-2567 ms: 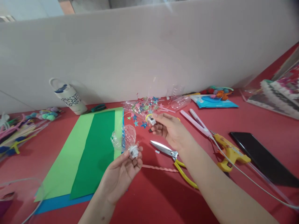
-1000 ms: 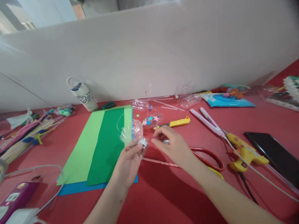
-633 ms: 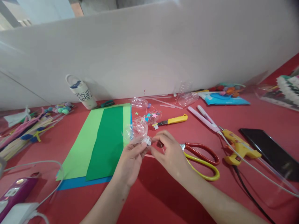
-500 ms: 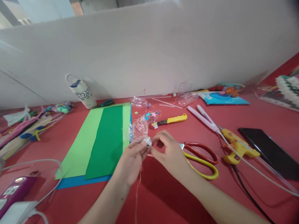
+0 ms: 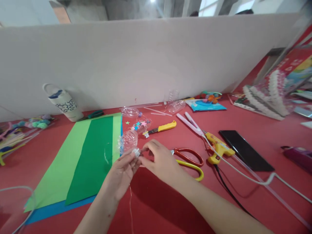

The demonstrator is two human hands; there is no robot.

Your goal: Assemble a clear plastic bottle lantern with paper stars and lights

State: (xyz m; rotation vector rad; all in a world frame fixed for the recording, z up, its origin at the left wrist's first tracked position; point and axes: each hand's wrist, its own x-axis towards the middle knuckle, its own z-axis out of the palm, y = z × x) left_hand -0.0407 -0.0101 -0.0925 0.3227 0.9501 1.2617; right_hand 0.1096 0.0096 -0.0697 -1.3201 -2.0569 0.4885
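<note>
My left hand (image 5: 120, 177) is closed, with its thumb and fingers pinching a small white plastic piece (image 5: 136, 152). Just beyond the fingertips is a clear ribbed plastic bottle part (image 5: 129, 139), at the white piece. My right hand (image 5: 162, 161) meets it from the right, thumb and forefinger drawn together at the white piece's edge; anything between those fingertips is too small to make out. A thin string or wire (image 5: 131, 201) hangs below my left hand. Scissors with red and yellow handles (image 5: 188, 156) lie partly behind my right hand.
Green sheets (image 5: 90, 152) lie left. Beyond my hands are a yellow utility knife (image 5: 167, 126), star-decorated clear plastic (image 5: 141, 125) and clear bottles (image 5: 130, 111). To the right lie a pink flat iron (image 5: 190, 125), a yellow glue gun (image 5: 219, 148) and a phone (image 5: 246, 150). A tumbler (image 5: 67, 105) stands back left.
The view has turned right, so the table's things sit further left and more shows at the right. Both hands keep nearly the same grip around the white piece.
</note>
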